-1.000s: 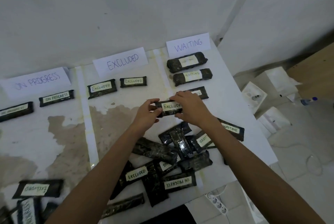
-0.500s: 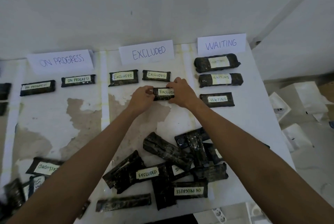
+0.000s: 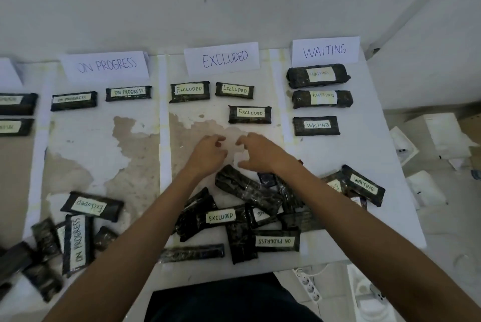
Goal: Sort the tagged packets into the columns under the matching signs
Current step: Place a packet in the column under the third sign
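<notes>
Three paper signs stand at the table's back: ON PROGRESS [image 3: 106,65], EXCLUDED [image 3: 222,57], WAITING [image 3: 325,50]. Dark packets with white tags lie under them. An EXCLUDED packet [image 3: 250,114] lies alone in the second row of the middle column. My left hand [image 3: 208,154] and right hand [image 3: 257,151] hover just below it, fingers loosely curled, holding nothing. Below the hands sits a heap of mixed packets [image 3: 247,207]. A WAITING packet [image 3: 363,185] lies at the heap's right edge.
A second heap of packets [image 3: 75,230] lies at the front left. White tape strips [image 3: 164,124] divide the white table [image 3: 369,144] into columns. White boxes [image 3: 440,131] sit on the floor to the right, a power strip [image 3: 309,286] below the table's front edge.
Both hands set the EXCLUDED packet down in the middle column, let go of it and drew back toward the heap. The camera view shifted left.
</notes>
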`<state>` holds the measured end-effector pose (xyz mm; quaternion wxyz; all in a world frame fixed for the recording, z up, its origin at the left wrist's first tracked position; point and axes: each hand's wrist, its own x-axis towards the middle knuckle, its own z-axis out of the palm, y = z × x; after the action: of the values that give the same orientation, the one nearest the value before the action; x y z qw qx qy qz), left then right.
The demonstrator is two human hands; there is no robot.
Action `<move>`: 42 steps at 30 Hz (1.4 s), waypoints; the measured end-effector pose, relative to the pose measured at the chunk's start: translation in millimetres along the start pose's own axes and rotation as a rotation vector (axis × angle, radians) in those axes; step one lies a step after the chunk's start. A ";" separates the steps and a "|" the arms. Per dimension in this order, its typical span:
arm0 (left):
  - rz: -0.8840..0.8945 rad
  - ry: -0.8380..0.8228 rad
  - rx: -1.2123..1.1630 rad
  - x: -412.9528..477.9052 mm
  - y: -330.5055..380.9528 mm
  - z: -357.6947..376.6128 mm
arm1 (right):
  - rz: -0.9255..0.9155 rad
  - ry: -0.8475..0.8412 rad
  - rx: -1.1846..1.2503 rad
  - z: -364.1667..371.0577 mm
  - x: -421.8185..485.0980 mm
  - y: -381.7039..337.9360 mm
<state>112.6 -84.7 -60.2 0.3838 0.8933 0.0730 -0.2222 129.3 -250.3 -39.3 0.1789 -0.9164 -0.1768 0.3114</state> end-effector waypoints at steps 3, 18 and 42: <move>-0.024 0.008 -0.040 -28.1 -14.0 5.6 | 0.032 -0.107 -0.062 27.3 -17.7 -14.5; 0.039 -0.158 -0.275 -91.6 -22.5 -26.6 | -0.038 0.214 1.066 9.0 -55.8 -38.7; -0.017 -0.133 -0.499 -86.3 -23.6 -50.9 | 0.261 0.320 1.459 10.3 -36.6 -59.2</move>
<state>46.0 -28.3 -5.7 0.5944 0.7537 0.1076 -0.2588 82.9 -212.2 -2.5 0.7249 -0.6133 0.2120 0.2313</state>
